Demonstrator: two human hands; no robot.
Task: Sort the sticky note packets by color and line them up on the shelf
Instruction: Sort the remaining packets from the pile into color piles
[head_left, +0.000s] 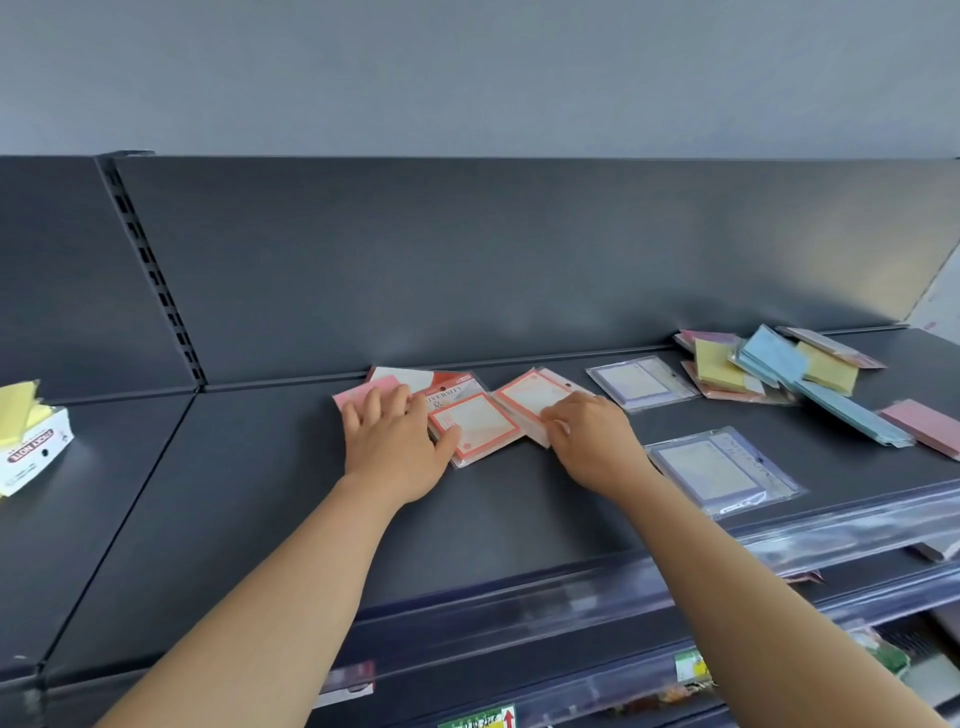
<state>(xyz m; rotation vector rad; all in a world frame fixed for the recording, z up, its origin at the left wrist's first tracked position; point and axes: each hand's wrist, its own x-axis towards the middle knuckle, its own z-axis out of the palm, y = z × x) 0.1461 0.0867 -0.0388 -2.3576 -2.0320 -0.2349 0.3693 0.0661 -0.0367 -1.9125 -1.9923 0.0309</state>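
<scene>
Pressing left hand (396, 441), fingers spread, flat on red packets (470, 423); right hand (589, 434) fingers pinching neighbouring red-bordered packet (530, 395).

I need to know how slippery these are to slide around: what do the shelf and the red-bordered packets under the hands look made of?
The shelf looks like painted sheet metal with a matte dark grey finish; its slotted upright and soft, dull reflections suggest this. The red-bordered packets appear to be paper notes in clear glossy plastic sleeves, judging by the transparent edges and sheen. The purple packet shows the same sleeve.
</scene>
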